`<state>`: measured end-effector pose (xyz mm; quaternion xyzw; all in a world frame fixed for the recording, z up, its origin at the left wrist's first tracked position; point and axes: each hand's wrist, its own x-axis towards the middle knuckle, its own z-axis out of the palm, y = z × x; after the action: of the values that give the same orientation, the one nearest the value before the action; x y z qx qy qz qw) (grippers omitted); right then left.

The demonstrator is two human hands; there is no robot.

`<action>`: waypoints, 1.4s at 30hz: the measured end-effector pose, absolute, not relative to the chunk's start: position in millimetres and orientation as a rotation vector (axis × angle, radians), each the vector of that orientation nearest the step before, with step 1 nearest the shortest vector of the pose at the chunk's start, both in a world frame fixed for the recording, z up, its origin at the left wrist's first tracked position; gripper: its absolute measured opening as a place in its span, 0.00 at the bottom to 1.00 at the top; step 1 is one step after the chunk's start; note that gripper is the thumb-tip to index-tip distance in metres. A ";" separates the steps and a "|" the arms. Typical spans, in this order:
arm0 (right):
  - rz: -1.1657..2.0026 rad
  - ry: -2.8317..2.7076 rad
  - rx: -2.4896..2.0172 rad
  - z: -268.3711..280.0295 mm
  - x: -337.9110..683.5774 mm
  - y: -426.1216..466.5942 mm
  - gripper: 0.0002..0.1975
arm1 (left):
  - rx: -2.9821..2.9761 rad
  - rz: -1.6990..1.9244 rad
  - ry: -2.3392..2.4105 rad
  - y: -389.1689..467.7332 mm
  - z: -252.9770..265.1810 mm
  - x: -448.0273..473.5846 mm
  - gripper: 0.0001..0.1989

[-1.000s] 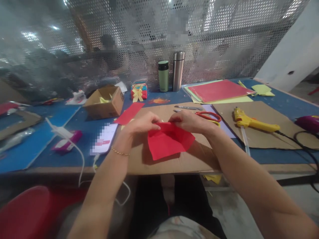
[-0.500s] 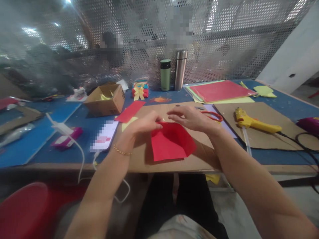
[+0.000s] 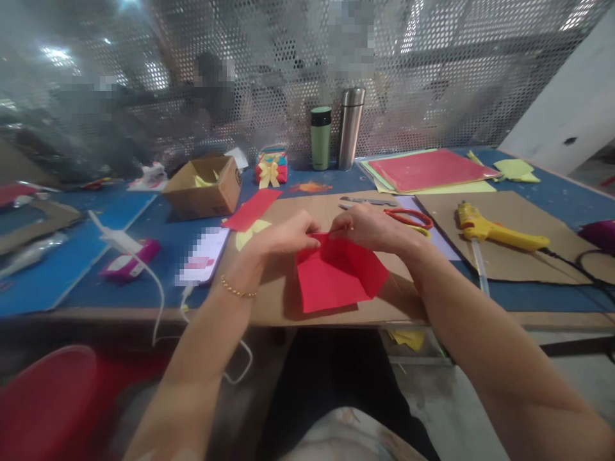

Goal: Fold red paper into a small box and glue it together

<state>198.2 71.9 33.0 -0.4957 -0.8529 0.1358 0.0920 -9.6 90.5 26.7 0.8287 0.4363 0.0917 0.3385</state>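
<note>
A folded piece of red paper [image 3: 336, 275], with sides bent up, rests at a slant over a cardboard sheet [image 3: 273, 294]. My left hand [image 3: 295, 232] pinches its far edge near the left corner. Close beside it, my right hand [image 3: 358, 227] has its fingers closed on the same far edge. Just past my right hand lie scissors [image 3: 408, 219] with red handles, partly hidden by the hand. To the left of my left hand are a flat red paper strip [image 3: 252, 210] and yellow paper scraps [image 3: 250, 235].
A yellow glue gun [image 3: 504, 234] lies on cardboard at right. A phone [image 3: 202, 256] with a cable and an open cardboard box [image 3: 204, 189] are at left. A green tumbler [image 3: 320, 139], a steel flask [image 3: 351, 128] and stacked coloured paper [image 3: 432, 169] stand or lie behind.
My right hand has come down and left onto the red paper's far edge, its fingers closing there. The scissors show more now. The left hand keeps its pinch.
</note>
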 end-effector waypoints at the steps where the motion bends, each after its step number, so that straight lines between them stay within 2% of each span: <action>1: 0.397 -2.540 -1.468 33.1 198.4 71.6 0.13 | 2.162 0.243 1.142 89.9 26.7 -9.3 0.11; 6: 0.391 -2.558 -1.423 32.3 196.8 70.5 0.14 | 2.159 0.245 1.191 86.9 28.1 -6.6 0.12; 18: 0.682 -2.559 -1.138 24.4 200.5 77.7 0.11 | 2.120 0.205 1.135 80.4 31.1 -0.7 0.16; 23: 0.595 -2.570 -1.285 30.4 205.1 75.0 0.10 | 2.104 0.213 1.150 82.3 29.6 -5.7 0.12; 29: 0.455 -2.588 -1.496 37.5 214.5 72.9 0.07 | 2.126 0.248 1.146 84.9 30.6 -9.1 0.13; 38: 0.407 -2.604 -1.508 40.5 214.4 68.9 0.10 | 2.107 0.236 1.085 86.7 26.8 -12.2 0.12; 42: 0.359 -2.640 -1.406 37.2 215.3 70.5 0.10 | 2.126 0.243 1.090 84.1 28.5 -10.3 0.15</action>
<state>215.3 70.5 37.2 -0.4656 -0.8746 0.1189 0.0645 -10.3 84.1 28.5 0.8253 0.4233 0.0942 0.3617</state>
